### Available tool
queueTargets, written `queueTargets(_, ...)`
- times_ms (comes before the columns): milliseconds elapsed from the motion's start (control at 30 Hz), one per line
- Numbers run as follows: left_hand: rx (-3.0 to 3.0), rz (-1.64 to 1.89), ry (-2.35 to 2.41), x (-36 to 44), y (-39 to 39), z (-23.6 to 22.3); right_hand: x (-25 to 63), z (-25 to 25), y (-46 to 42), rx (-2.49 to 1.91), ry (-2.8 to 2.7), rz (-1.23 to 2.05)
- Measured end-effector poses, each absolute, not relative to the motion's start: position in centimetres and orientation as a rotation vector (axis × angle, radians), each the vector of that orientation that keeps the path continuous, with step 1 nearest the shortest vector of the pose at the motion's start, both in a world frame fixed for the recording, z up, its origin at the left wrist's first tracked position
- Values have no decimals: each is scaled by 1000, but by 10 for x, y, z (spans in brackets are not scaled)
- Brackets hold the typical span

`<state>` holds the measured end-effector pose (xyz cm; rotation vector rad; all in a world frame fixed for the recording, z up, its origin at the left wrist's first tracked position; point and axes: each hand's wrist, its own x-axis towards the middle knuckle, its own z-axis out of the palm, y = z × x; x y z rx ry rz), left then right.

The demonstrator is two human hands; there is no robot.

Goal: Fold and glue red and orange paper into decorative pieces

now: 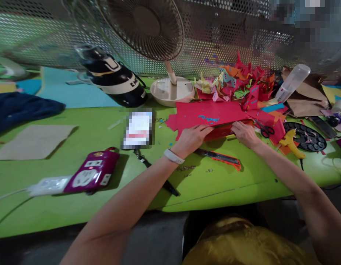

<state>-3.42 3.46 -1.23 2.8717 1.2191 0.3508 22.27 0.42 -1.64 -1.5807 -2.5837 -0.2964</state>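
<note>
Bare forearms (137, 191) reached over the worktop (225, 187), where left hand (193, 137) and right hand (244, 133) grasped the near edge of a red sheet (191, 112), apparently part-folded, near heaped finished-looking paper pieces (253, 79).

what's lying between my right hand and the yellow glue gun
Scissors and red paper lie between your right hand and the glue gun, head view shows.

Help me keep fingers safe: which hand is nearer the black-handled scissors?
Right. The right hand is just left of the scissors, at the near edge of the red paper; the left hand is farther left along it.
</note>
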Motion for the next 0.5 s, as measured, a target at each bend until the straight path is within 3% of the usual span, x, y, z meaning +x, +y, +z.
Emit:
queueTargets(333, 2754, 357, 1155, -38, 38, -1, 230, -10, 9, -1549, -2470, -135)
queueTargets(500, 2804, 267, 1143, -38, 33, 7, 230, -4, 3, -1530, -2460, -217)
